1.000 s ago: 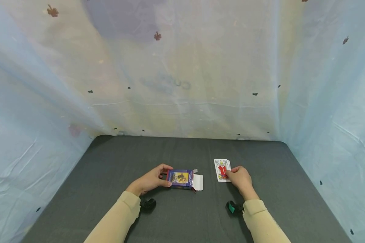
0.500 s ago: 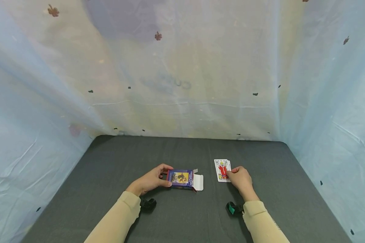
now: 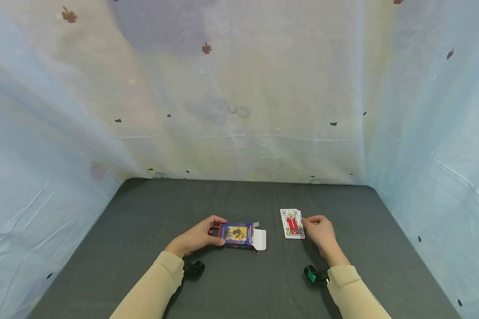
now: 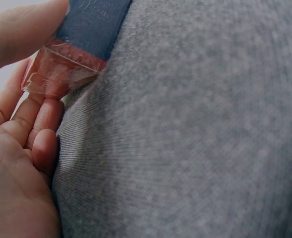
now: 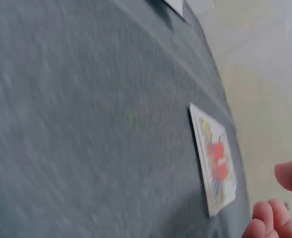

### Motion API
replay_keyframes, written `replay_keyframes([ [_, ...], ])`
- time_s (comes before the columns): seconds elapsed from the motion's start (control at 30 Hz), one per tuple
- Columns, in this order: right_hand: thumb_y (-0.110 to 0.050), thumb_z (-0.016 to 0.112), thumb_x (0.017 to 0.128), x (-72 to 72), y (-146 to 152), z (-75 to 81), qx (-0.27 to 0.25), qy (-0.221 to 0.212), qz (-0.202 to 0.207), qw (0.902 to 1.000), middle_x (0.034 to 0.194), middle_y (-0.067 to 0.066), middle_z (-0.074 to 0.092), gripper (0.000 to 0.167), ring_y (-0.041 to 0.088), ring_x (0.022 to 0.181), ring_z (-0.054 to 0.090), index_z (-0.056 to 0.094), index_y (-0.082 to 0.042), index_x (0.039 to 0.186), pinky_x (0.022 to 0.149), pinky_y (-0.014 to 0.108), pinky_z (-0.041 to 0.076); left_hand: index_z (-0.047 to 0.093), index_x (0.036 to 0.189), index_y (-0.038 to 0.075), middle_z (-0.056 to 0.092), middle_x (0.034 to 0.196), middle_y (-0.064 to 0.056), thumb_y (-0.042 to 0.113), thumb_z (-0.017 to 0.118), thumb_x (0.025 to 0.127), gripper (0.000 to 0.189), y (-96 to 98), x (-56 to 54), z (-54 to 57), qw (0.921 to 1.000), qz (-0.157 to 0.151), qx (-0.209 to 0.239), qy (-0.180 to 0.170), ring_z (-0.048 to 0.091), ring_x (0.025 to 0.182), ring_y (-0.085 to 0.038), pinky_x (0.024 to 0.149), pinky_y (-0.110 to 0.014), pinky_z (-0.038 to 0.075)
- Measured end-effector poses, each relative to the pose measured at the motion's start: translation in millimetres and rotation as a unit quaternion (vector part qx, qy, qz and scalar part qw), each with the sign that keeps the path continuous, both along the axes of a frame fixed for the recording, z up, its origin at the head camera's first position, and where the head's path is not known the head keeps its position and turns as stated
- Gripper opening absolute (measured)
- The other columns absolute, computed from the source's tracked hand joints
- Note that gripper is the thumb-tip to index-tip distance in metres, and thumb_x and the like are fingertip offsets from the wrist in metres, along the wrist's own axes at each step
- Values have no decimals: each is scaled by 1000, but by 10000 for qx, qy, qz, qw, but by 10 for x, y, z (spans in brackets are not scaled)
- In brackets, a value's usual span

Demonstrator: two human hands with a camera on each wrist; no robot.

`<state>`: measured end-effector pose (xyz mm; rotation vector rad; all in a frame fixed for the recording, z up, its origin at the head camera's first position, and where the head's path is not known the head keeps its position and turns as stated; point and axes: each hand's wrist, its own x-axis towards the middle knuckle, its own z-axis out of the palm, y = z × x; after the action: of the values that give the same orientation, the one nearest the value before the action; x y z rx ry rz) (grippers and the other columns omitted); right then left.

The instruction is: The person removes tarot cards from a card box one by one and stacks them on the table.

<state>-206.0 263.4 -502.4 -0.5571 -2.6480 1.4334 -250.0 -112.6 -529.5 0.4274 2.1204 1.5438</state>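
Observation:
My left hand point(image 3: 197, 237) grips the closed end of a blue-purple card box point(image 3: 236, 233) lying on the table. The box's white flap point(image 3: 260, 239) hangs open on its right side. In the left wrist view the box end point(image 4: 65, 69) sits between the thumb and fingers. To the right lies a small stack of playing cards point(image 3: 291, 223), the top one face up with a red figure. My right hand point(image 3: 320, 232) is just right of the stack. In the right wrist view its thumb and fingertips are apart from the cards point(image 5: 216, 163), with nothing between them.
A dark grey cloth-covered table point(image 3: 247, 283) lies under everything. Pale printed curtains point(image 3: 239, 146) stand behind it and on both sides. Dark wrist camera mounts point(image 3: 316, 274) sit below the wrists. The box flap and the cards lie a short distance apart.
My right hand has let go of the card stack and moved slightly right, uncovering the top card's lower right corner. The left hand and box stay where they were.

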Motion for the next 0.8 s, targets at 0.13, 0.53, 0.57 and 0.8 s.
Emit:
replay_keyframes([
  [0.13,-26,63,94,28,-152,73,-224,386,313,9985,87,10,56,29,17,70,50,58,0,105,56,28,40,47,136,15,47,132,-10,22,80,80,65,-5,-5,2,10000,0,4,6,52,110,-25,87,-40,46],
  [0.53,-18,68,92,96,-768,81,-1495,513,1759,9716,89,16,63,24,31,80,64,58,0,104,69,43,53,46,136,14,46,133,-11,20,80,80,66,-15,-20,-15,9999,-61,105,-73,52,110,-26,87,-40,47],
  [0.57,-16,67,92,99,-809,71,-1530,477,1886,9689,89,15,63,25,30,80,64,57,1,106,69,43,53,46,136,14,46,133,-11,21,80,80,66,-17,-20,-17,9999,-53,91,-63,52,110,-26,87,-40,47],
  [0.8,-9,67,91,93,-959,-42,-1245,255,2257,9659,86,10,62,27,20,71,61,52,4,109,63,35,54,46,135,16,47,131,-10,20,79,82,63,0,-13,-9,9999,-132,73,-9,52,110,-26,86,-40,47],
])
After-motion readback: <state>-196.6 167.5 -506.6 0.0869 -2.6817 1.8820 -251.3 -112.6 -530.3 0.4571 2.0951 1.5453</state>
